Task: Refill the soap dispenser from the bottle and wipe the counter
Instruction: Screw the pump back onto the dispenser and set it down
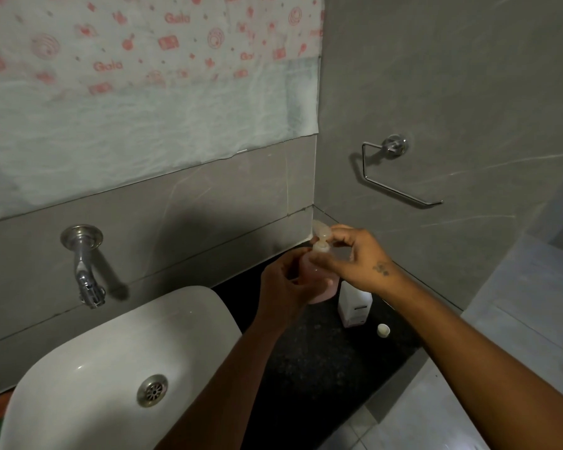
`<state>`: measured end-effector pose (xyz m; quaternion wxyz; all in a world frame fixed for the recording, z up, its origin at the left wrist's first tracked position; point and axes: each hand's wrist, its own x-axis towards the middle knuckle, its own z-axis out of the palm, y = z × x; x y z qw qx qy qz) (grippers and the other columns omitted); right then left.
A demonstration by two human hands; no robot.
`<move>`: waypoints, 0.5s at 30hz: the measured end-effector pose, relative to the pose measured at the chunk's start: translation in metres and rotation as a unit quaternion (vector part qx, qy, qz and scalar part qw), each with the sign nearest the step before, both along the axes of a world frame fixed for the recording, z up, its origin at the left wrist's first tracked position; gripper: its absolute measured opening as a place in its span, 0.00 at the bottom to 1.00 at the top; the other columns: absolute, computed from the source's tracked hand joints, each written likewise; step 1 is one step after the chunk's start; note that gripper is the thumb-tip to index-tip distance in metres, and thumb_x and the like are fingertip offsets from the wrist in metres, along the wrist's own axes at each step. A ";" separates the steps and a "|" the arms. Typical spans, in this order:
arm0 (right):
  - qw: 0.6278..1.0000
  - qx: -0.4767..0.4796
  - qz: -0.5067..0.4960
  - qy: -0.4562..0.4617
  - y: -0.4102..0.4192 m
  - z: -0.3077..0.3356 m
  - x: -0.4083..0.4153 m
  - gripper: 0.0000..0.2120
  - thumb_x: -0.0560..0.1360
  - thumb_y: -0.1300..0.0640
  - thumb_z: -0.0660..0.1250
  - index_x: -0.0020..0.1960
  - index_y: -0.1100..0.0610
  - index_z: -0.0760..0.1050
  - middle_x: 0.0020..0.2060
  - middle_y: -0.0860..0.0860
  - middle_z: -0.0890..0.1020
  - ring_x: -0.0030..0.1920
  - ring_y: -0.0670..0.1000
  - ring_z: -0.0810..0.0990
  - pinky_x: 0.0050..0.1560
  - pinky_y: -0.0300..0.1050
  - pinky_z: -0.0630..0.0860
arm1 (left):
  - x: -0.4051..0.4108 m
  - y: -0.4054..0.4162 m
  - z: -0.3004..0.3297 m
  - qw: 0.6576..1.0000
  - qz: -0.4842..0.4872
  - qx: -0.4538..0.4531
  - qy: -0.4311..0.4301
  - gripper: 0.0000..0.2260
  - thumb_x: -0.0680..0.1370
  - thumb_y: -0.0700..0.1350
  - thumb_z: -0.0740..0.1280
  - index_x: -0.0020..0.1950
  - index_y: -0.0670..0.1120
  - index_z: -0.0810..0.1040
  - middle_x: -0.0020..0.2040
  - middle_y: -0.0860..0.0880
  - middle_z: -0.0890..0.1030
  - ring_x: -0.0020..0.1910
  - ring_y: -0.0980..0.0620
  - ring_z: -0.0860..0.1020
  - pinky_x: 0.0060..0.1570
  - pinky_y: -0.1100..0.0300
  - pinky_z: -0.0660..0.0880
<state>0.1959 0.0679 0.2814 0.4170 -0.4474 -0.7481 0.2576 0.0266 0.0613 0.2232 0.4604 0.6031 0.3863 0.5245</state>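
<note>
Left hand (285,287) grips the pink translucent plastic bottle (319,280) above the black speckled worktop (322,355); right hand (355,258) pinches its flip cap (320,237) (lid open), beside a white rectangular dispenser (355,306).

In my left hand (285,287) I see a pale pink bottle (319,284); behind my right hand (359,258) stands a white container (355,306). Below both lies a speckled black counter (322,362), with a white sink (111,368) left of them.
</note>
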 end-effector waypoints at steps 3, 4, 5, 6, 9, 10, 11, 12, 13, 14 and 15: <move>0.998 -0.009 -0.045 0.030 0.001 0.000 -0.004 0.13 0.66 0.52 0.79 0.46 0.57 0.83 0.45 0.52 0.84 0.47 0.49 0.82 0.51 0.46 0.76 | 0.000 0.000 -0.003 1.000 -0.002 0.006 -0.007 0.21 0.69 0.35 0.79 0.61 0.45 0.82 0.56 0.47 0.85 0.58 0.49 0.83 0.54 0.51 0.83; 0.999 -0.015 -0.032 0.035 0.001 0.000 -0.002 0.13 0.67 0.53 0.79 0.48 0.58 0.83 0.47 0.52 0.84 0.48 0.49 0.82 0.51 0.45 0.77 | 0.000 0.000 -0.003 1.000 -0.001 0.007 -0.007 0.21 0.69 0.35 0.79 0.61 0.44 0.82 0.56 0.47 0.85 0.58 0.49 0.83 0.53 0.52 0.83; 0.999 -0.019 -0.007 0.032 0.001 0.001 0.000 0.12 0.70 0.54 0.77 0.50 0.58 0.83 0.49 0.53 0.83 0.49 0.48 0.81 0.52 0.44 0.78 | 0.000 0.001 -0.003 1.000 -0.001 0.006 -0.006 0.22 0.69 0.35 0.79 0.62 0.44 0.81 0.56 0.47 0.85 0.58 0.49 0.83 0.52 0.54 0.83; 0.999 -0.021 0.020 0.026 0.001 0.000 0.002 0.10 0.72 0.56 0.75 0.52 0.59 0.83 0.51 0.54 0.82 0.51 0.49 0.81 0.53 0.44 0.78 | -0.001 0.001 -0.002 1.000 0.000 0.004 -0.005 0.23 0.69 0.36 0.79 0.63 0.43 0.81 0.56 0.47 0.85 0.58 0.50 0.83 0.51 0.56 0.83; 1.000 -0.014 0.008 0.019 0.001 -0.003 0.001 0.10 0.72 0.56 0.75 0.51 0.59 0.83 0.48 0.55 0.83 0.49 0.49 0.82 0.50 0.42 0.78 | -0.001 -0.001 -0.001 1.000 0.002 0.004 -0.006 0.25 0.67 0.42 0.81 0.63 0.44 0.81 0.56 0.49 0.85 0.58 0.51 0.83 0.50 0.59 0.82; 0.999 -0.017 -0.019 0.036 0.001 -0.004 0.000 0.12 0.69 0.55 0.77 0.50 0.57 0.83 0.46 0.53 0.84 0.48 0.46 0.82 0.48 0.37 0.77 | -0.001 -0.002 0.000 1.000 0.001 0.002 -0.009 0.26 0.66 0.45 0.80 0.63 0.44 0.81 0.56 0.48 0.85 0.58 0.50 0.83 0.51 0.56 0.83; 0.997 -0.024 -0.044 0.052 0.001 -0.005 -0.002 0.15 0.67 0.54 0.79 0.51 0.56 0.83 0.47 0.52 0.84 0.47 0.43 0.82 0.47 0.32 0.76 | 0.000 -0.002 -0.001 1.000 -0.002 0.000 -0.013 0.26 0.66 0.46 0.80 0.62 0.44 0.81 0.57 0.46 0.85 0.58 0.48 0.83 0.53 0.52 0.83; 0.996 -0.033 -0.053 0.061 0.002 -0.004 -0.002 0.18 0.65 0.53 0.80 0.53 0.56 0.83 0.48 0.52 0.84 0.47 0.41 0.81 0.48 0.30 0.76 | 0.000 -0.002 -0.001 1.000 -0.005 0.000 -0.016 0.25 0.66 0.44 0.80 0.62 0.43 0.81 0.57 0.45 0.85 0.59 0.47 0.83 0.54 0.49 0.83; 0.997 -0.036 -0.043 0.059 0.002 -0.004 -0.001 0.17 0.67 0.53 0.79 0.54 0.55 0.82 0.50 0.51 0.83 0.49 0.40 0.81 0.50 0.30 0.76 | 0.000 -0.001 -0.002 1.000 -0.009 0.000 -0.017 0.24 0.67 0.40 0.80 0.62 0.43 0.81 0.57 0.45 0.85 0.59 0.46 0.83 0.54 0.48 0.83; 0.998 -0.033 -0.019 0.050 0.002 -0.004 0.001 0.15 0.69 0.54 0.77 0.55 0.55 0.82 0.53 0.50 0.82 0.52 0.40 0.81 0.52 0.31 0.76 | 0.000 -0.001 -0.002 1.000 -0.010 0.000 -0.017 0.23 0.68 0.38 0.80 0.62 0.44 0.81 0.57 0.45 0.85 0.59 0.46 0.83 0.54 0.49 0.83; 0.999 -0.023 0.003 0.037 0.001 -0.003 0.002 0.13 0.72 0.55 0.75 0.55 0.56 0.82 0.55 0.49 0.82 0.54 0.39 0.80 0.54 0.32 0.76 | -0.001 0.000 -0.002 1.000 -0.010 0.001 -0.014 0.22 0.69 0.37 0.79 0.62 0.46 0.81 0.57 0.46 0.85 0.59 0.47 0.83 0.53 0.51 0.83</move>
